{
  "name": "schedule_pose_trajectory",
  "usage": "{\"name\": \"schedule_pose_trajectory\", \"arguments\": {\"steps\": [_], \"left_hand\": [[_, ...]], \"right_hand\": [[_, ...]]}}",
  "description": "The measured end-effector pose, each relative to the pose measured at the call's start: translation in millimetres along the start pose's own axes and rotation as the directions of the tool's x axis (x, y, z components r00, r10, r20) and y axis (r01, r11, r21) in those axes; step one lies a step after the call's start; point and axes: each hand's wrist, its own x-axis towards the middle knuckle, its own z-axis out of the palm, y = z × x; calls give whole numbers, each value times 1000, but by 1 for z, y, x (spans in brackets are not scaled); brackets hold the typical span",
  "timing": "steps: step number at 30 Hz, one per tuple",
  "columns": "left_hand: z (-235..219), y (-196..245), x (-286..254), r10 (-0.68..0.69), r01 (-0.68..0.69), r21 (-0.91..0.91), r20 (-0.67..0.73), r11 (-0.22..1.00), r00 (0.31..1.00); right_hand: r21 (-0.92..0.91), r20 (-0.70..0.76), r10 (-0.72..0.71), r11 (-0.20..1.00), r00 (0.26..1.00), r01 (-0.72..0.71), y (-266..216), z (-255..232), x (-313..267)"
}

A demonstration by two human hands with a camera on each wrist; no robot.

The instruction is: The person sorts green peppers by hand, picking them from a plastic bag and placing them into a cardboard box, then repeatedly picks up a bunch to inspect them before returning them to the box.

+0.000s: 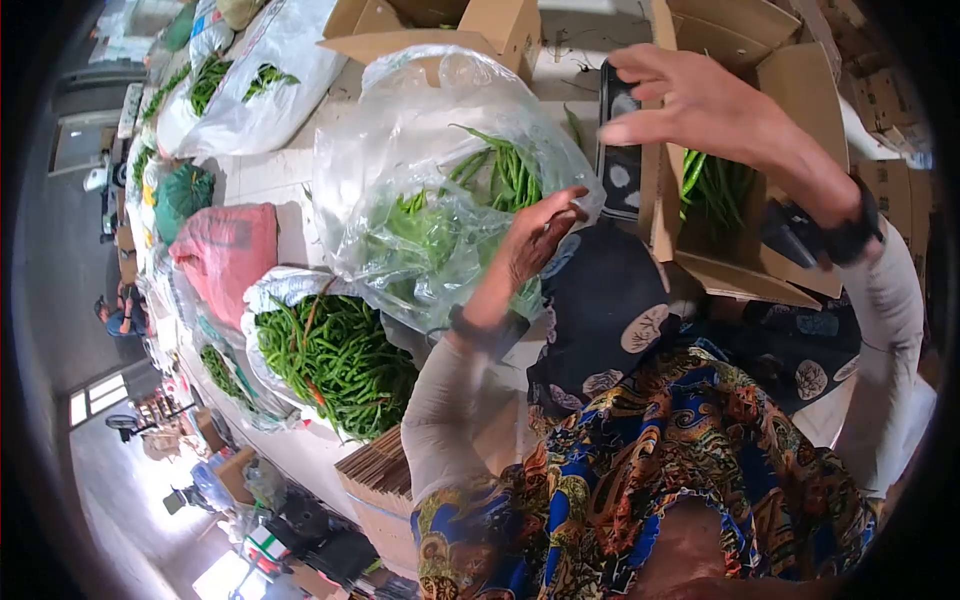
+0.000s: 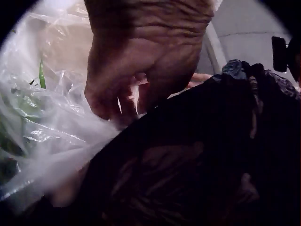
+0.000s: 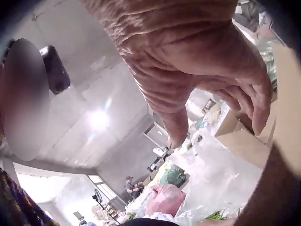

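Note:
My left hand (image 1: 535, 238) is at the near right edge of a clear plastic bag (image 1: 350, 215), beside my knee. Thumb and bent fingers come together on the plastic (image 2: 101, 136) in the left wrist view, their tips partly hidden by dark patterned trousers. Long green chili peppers (image 1: 515, 175) lie inside the bag. Above the left flap of a cardboard box (image 1: 800, 90), my right hand (image 1: 700, 100) hovers with thumb and fingers apart, nothing between them. More green peppers (image 1: 720, 190) show in that box. Under the right fingertips is a black rectangular object (image 1: 620, 180).
An open sack of green peppers (image 1: 330, 365) stands left of my knee, near flattened cardboard (image 1: 385, 490). A pink sack (image 1: 228, 255) and white sacks (image 1: 270, 110) line the left. Another box (image 1: 515, 35) is beyond the bag. A person (image 1: 125, 315) sits far off.

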Motion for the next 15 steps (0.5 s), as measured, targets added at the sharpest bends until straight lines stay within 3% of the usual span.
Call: {"name": "schedule_pose_trajectory", "arguments": {"steps": [1, 2, 4, 6, 7, 9, 10, 11, 12, 14, 15], "left_hand": [[-2, 2, -1, 129, -136, 266, 41, 954, 991], [-5, 2, 0, 239, -263, 507, 114, 821, 964], [-15, -8, 5, 246, -267, 437, 106, 859, 963], [-34, -15, 12, 255, -271, 365, 92, 891, 963], [-54, -14, 16, 234, -243, 431, 74, 869, 969], [-99, -20, 34, 218, -214, 482, 50, 849, 975], [-126, -30, 49, 347, -232, 664, -44, 711, 937], [-144, -37, 64, 482, -202, 817, -104, 540, 870], [-150, -40, 77, 483, -205, 812, -106, 547, 869], [-158, -46, 105, 375, 61, 713, -437, 698, 818], [-180, -69, 135, 345, 124, 748, -438, 652, 830]], "right_hand": [[-9, 12, -2, 1000, 1000, 2, 2, 17, 16], [-121, 15, -55, 991, 998, 56, 7, 35, 33], [-233, 36, -102, 966, 994, 108, 6, 58, 57], [-298, 238, 91, 954, 967, -16, 1, 74, 77], [-305, 247, 94, 952, 965, -14, 7, 80, 85], [-52, 444, 141, 990, 885, -131, 19, 87, 95], [-60, 454, 145, 989, 879, -132, 22, 88, 94], [95, 477, 102, 981, 873, -166, 23, 86, 90], [248, 489, 57, 948, 871, -202, 21, 84, 87], [282, 495, 1, 946, 869, -162, 9, 75, 81], [324, 500, -61, 938, 864, -121, 4, 72, 78]]}}
